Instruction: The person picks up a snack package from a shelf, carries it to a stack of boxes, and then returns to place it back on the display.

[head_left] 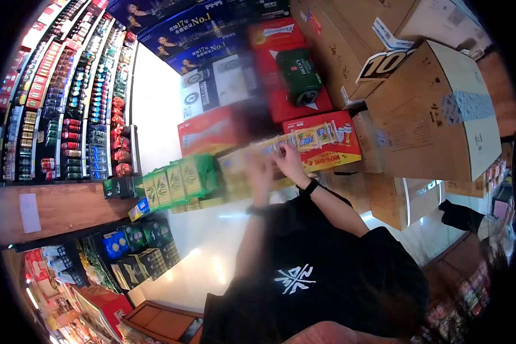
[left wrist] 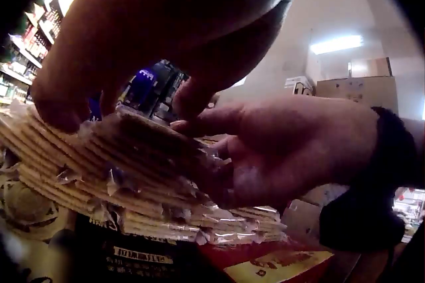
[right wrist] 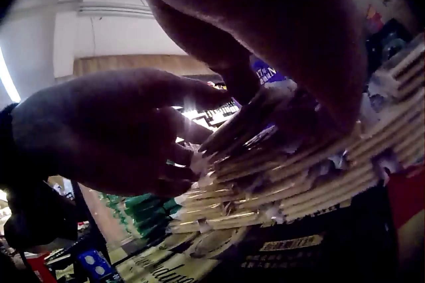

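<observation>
Flat, clear-wrapped yellow snack packets lie in a long overlapping row on top of boxes; in the left wrist view their layered edges fill the lower left. My left hand, motion-blurred in the head view, holds the packets from the near side. Beside it, my right hand pinches packets in the row's middle. In the right wrist view, a few packets stand tilted between the two hands, above the stack. Dark wristbands sit on both wrists.
Green-bagged packets continue the row leftward. A green can multipack stands on red boxes behind. Large cardboard cartons crowd the right, one with a "10" sign. Stocked drink shelves line the left, above a wooden ledge.
</observation>
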Demonstrator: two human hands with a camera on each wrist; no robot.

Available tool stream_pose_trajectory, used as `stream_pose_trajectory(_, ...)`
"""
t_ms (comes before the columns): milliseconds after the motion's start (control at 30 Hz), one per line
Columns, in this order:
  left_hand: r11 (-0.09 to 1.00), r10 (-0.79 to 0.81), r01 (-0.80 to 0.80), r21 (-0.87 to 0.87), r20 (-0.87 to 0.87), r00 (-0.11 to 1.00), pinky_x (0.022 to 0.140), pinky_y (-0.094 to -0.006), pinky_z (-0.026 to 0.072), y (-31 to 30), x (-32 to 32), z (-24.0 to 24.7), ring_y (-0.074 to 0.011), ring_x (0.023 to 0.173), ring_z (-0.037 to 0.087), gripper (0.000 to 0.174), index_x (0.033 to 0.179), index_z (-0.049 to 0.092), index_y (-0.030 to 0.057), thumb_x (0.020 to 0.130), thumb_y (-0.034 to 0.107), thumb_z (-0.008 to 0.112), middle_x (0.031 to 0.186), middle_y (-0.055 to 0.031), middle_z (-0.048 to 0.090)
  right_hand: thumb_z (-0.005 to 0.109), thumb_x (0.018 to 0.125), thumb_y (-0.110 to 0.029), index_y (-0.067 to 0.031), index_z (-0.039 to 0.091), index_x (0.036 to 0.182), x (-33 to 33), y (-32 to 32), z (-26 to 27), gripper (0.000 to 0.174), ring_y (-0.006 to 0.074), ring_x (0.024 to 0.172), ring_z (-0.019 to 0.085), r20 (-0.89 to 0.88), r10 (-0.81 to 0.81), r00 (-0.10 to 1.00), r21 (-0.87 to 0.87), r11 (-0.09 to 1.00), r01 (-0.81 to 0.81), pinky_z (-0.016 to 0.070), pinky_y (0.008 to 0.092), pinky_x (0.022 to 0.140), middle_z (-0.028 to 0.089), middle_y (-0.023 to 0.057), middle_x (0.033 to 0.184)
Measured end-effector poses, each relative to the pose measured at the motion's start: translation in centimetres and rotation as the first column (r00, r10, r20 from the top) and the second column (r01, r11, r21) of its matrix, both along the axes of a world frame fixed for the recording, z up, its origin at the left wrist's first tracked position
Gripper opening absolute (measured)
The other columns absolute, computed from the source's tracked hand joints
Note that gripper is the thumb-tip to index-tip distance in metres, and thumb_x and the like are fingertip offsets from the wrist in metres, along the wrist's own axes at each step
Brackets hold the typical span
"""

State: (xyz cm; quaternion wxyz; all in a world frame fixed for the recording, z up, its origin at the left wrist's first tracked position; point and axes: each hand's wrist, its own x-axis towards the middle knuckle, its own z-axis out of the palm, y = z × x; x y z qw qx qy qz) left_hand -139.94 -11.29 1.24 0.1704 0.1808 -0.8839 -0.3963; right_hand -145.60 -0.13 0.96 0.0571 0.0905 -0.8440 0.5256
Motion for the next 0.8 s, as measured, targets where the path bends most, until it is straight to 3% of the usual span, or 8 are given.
stream_pose_trajectory(100, 0.977, 0.048, -0.044, -0.207, 0.017, 0.999, 0.104, -0.0460, 0.0270, 0.1, 0.2, 0.4, -0.0378, 0.121, 0.037, 0.058, 0.128, 0.046, 0.0006, 0.084, 0.033, 0.065, 0.131, -0.0210, 0.040, 0.072, 0.080, -0.028, 0.0020, 0.058, 0.100, 0.1, -0.2, -0.2, 0.038, 0.0192, 0.075, 0.060, 0.125, 0.007, 0.992, -0.014, 1.000, -0.005, 0.0481, 0.0314, 0.065, 0.063, 0.0129, 0.085)
stream_pose_trajectory(200, 0.970, 0.093, -0.088, -0.226, 0.012, 0.996, 0.102, -0.0474, 0.0278, 0.3, -0.1, 0.3, -0.0372, 0.121, 0.038, 0.058, 0.128, 0.047, 0.0015, 0.084, 0.034, 0.065, 0.130, -0.0214, 0.041, 0.073, 0.080, -0.025, 0.0019, 0.057, 0.101, -0.2, 0.1, -0.1, 0.037, 0.0159, 0.075, 0.060, 0.268, 0.084, 0.960, -0.169, 0.985, -0.039, 0.0477, 0.0294, 0.065, 0.064, 0.0103, 0.085)
stream_pose_trajectory(400, 0.959, -0.030, 0.007, -0.282, -0.079, 0.996, 0.098, -0.0470, 0.0310, 1.8, -0.6, 1.2, -0.0391, 0.118, 0.039, 0.058, 0.127, 0.046, -0.0004, 0.082, 0.031, 0.066, 0.127, -0.0223, 0.044, 0.071, 0.082, -0.021, 0.0008, 0.057, 0.103, -0.3, 2.6, 0.1, 0.033, 0.0108, 0.073, 0.058, 0.347, 0.097, 0.933, -0.326, 0.945, 0.022, 0.0478, 0.0262, 0.067, 0.063, 0.0045, 0.082)
stream_pose_trajectory(500, 0.951, -0.119, 0.109, -0.288, -0.017, 0.993, 0.097, -0.0474, 0.0319, 2.5, -1.1, 1.3, -0.0395, 0.115, 0.040, 0.061, 0.128, 0.046, -0.0004, 0.081, 0.031, 0.067, 0.126, -0.0230, 0.043, 0.070, 0.083, -0.020, 0.0011, 0.057, 0.103, -1.1, 4.2, 0.2, 0.032, 0.0100, 0.075, 0.058, 0.348, 0.075, 0.935, -0.398, 0.914, 0.075, 0.0480, 0.0259, 0.068, 0.064, 0.0043, 0.084)
stream_pose_trajectory(600, 0.966, -0.179, 0.168, -0.194, -0.041, 0.983, 0.096, -0.0502, 0.0316, 3.4, -1.3, 1.3, -0.0395, 0.115, 0.039, 0.063, 0.130, 0.044, 0.0011, 0.080, 0.031, 0.068, 0.128, -0.0238, 0.040, 0.070, 0.083, -0.021, 0.0016, 0.057, 0.103, -1.3, 5.9, 1.6, 0.033, 0.0103, 0.075, 0.058, 0.278, 0.034, 0.960, -0.370, 0.926, 0.074, 0.0480, 0.0261, 0.067, 0.064, 0.0045, 0.084)
stream_pose_trajectory(700, 0.970, -0.162, 0.176, -0.167, 0.090, 0.983, 0.098, -0.0527, 0.0288, 4.7, -1.2, 1.4, -0.0412, 0.118, 0.035, 0.067, 0.132, 0.041, 0.0022, 0.079, 0.032, 0.069, 0.131, -0.0248, 0.036, 0.070, 0.084, -0.022, 0.0020, 0.057, 0.102, -1.7, 7.1, 0.3, 0.033, 0.0103, 0.075, 0.058, 0.273, 0.000, 0.962, -0.202, 0.978, 0.057, 0.0481, 0.0259, 0.068, 0.064, 0.0048, 0.084)
stream_pose_trajectory(800, 0.944, -0.192, 0.208, -0.256, 0.087, 0.978, 0.100, -0.0544, 0.0258, 5.2, -1.2, 1.5, -0.0431, 0.120, 0.032, 0.071, 0.134, 0.039, 0.0023, 0.078, 0.033, 0.070, 0.133, -0.0262, 0.034, 0.070, 0.083, -0.024, 0.0018, 0.057, 0.104, -2.0, 7.3, -2.3, 0.035, 0.0127, 0.074, 0.060, 0.257, -0.033, 0.966, -0.133, 0.989, 0.069, 0.0485, 0.0271, 0.068, 0.064, 0.0067, 0.084)
